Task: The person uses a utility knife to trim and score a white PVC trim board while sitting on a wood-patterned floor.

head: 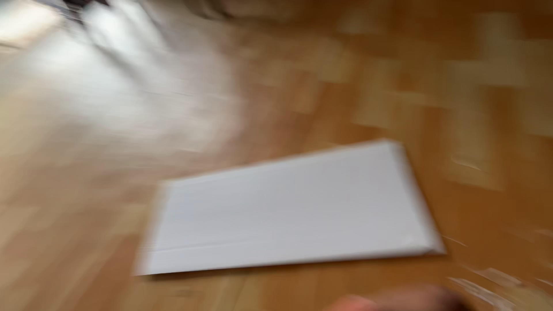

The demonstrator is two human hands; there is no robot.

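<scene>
— One flat white panel (pixel 288 213) is seen, lying face-up on the wooden floor (pixel 357 75), tilted so that its long edges run slightly uphill toward the right. It sits in the lower middle of the view, well apart from the bright glare (pixel 115 86) spread over the floor at the upper left.

— And the hands?

— Only a blurred, skin-coloured shape (pixel 403 299) is caught at the bottom edge, just below the panel's near right corner. It is probably part of a hand, but which hand cannot be told, nor whether it is released, clenched or grasping anything. Nothing is seen touching the panel.

— How should the panel be handled well, as a judgement?

— A thin, broad sheet like this is best taken at two opposite edges, so that it is kept level and not bent. A near corner should first be lifted slightly, since it appears to lie flush on the floor and little gap is offered for fingers. The view is heavily smeared by motion, so steadying of the head would be advised before anything is reached for.

— Any containers?

— None can be made out. Pale flecks (pixel 489 282) are noticed on the floor at the lower right, too blurred to be identified.
</scene>
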